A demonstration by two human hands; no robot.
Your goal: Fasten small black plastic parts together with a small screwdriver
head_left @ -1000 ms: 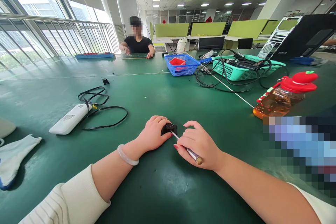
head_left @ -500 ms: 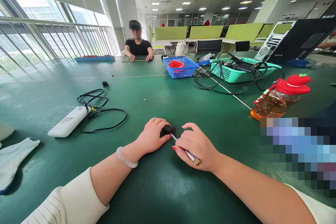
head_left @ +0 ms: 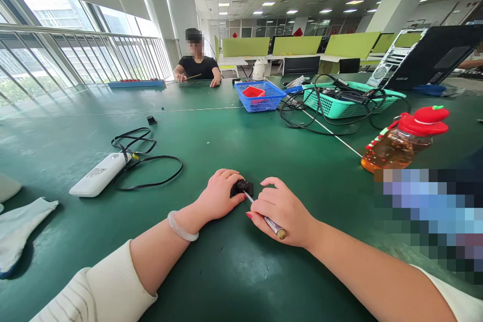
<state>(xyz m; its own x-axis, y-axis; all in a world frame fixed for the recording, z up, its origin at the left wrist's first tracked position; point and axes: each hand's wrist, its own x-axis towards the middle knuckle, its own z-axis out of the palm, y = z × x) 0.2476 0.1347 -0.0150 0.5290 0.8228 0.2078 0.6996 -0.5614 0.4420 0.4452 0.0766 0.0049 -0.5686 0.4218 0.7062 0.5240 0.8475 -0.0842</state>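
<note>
A small black block-like part [head_left: 247, 186] with a rounded top sits on the green table [head_left: 211, 282] before me; its exact kind is unclear. My left hand [head_left: 221, 193] is closed around its left side, thumb near the front, and hides part of it. In my right hand [head_left: 285, 211] is a slim metal screwdriver [head_left: 274, 226], pinched between thumb and fingers, its brassy end toward me. The thin shaft slants up to the left and its tip meets the black part. My right index finger is raised and bent off the shaft.
A white power bank [head_left: 100, 175] with a looped black cable lies left, near a pale glove [head_left: 22, 231]. Further off are a blue basket [head_left: 260, 103], a teal basket [head_left: 339, 108] with cables, and a red-lidded bottle [head_left: 403, 143]. Another person [head_left: 198, 66] sits across the table.
My right hand and the screwdriver have shifted very slightly left. My left hand and the black part stay put. The person opposite has lifted a thin stick-like thing from the table.
</note>
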